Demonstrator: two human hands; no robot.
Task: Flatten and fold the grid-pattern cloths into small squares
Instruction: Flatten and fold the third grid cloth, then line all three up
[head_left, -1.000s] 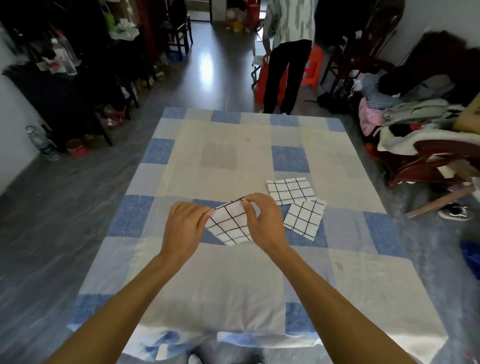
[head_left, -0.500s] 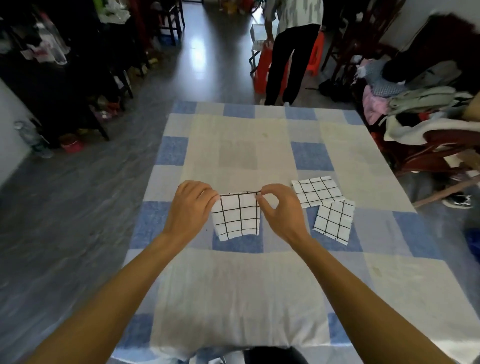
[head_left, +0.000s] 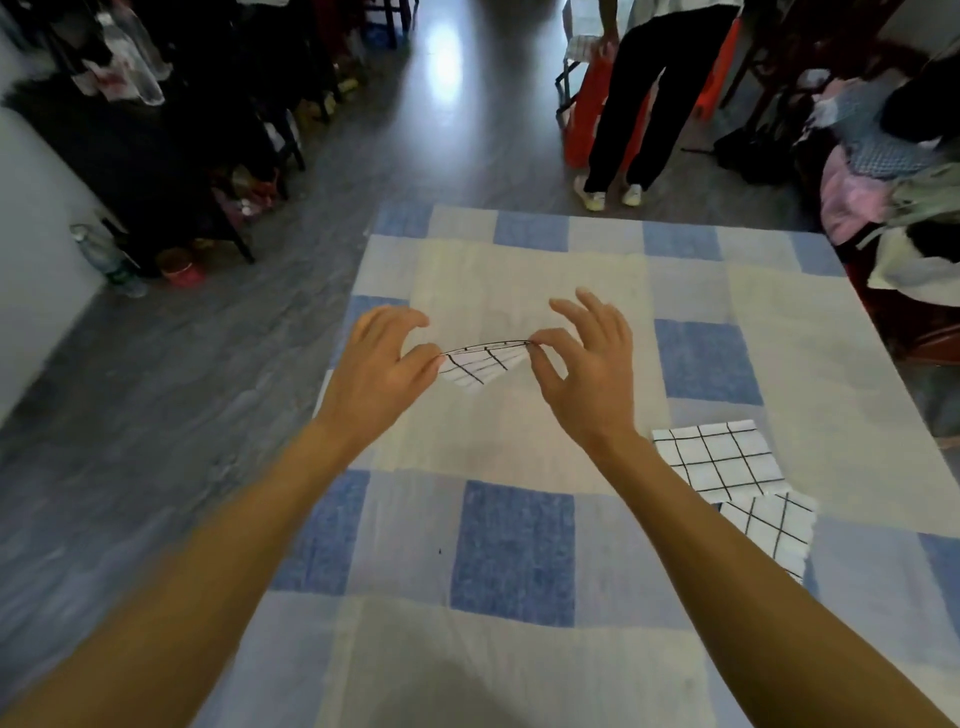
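Currently held cloth (head_left: 480, 364): strung between both hands, top edge pulled taut, the rest sagging to a point. It seems to hang just above the counter (head_left: 514, 551) rather than lie on it, though the angle makes that hard to confirm.
Left hand (head_left: 382, 364): at the cloth's 9 o'clock, thumb and forefinger pinching that corner.
Right hand (head_left: 587, 364): at its 3 o'clock, thumb and forefinger pinching the other corner, the remaining fingers spread.
Step in hand: probably flattening, with the cloth stretched out before any fold.
Next move calls for: lowering it flat onto the counter with both corners level, so the grid sits square for the first fold.
Other cloths: flat grid cloth (head_left: 719, 460) and tilted grid cloth (head_left: 769, 530) at about 4 o'clock, touching each other and well apart from the hands.
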